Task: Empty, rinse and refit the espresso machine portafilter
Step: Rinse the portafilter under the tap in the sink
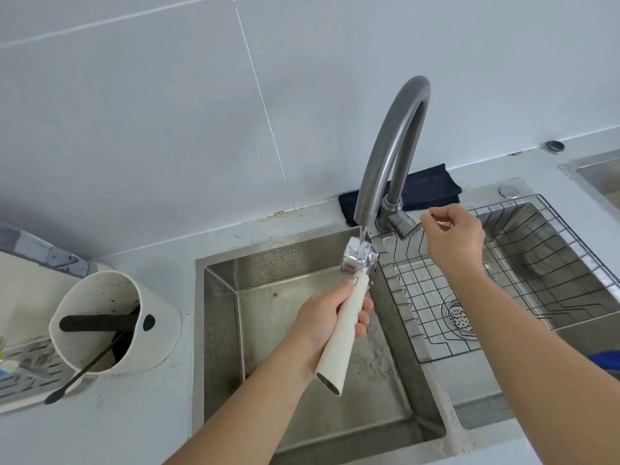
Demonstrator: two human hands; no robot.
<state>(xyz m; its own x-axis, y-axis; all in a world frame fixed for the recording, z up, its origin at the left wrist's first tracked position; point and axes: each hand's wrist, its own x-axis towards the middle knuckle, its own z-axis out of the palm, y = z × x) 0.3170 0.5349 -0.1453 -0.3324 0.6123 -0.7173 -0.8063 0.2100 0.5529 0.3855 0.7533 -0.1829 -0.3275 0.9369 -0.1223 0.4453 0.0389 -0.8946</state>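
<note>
While water runs from the tap (385, 156) into the metal head of the portafilter (358, 261), the cream handle is gripped by the left hand (330, 318) over the left sink basin (302, 380). The right hand (451, 238) is held at three o'clock of the tap lever (402, 226), fingers loosely curled, nothing grasped — contact with the lever cannot be told. Splash is the likely trouble: the stream lands on a tilted head, so water could be thrown toward the wire rack (486, 280) at three o'clock or the worktop. A wet handle could also slip — the head might be knocked against the tap. The grounds bin (110, 323) stands at nine o'clock
</note>
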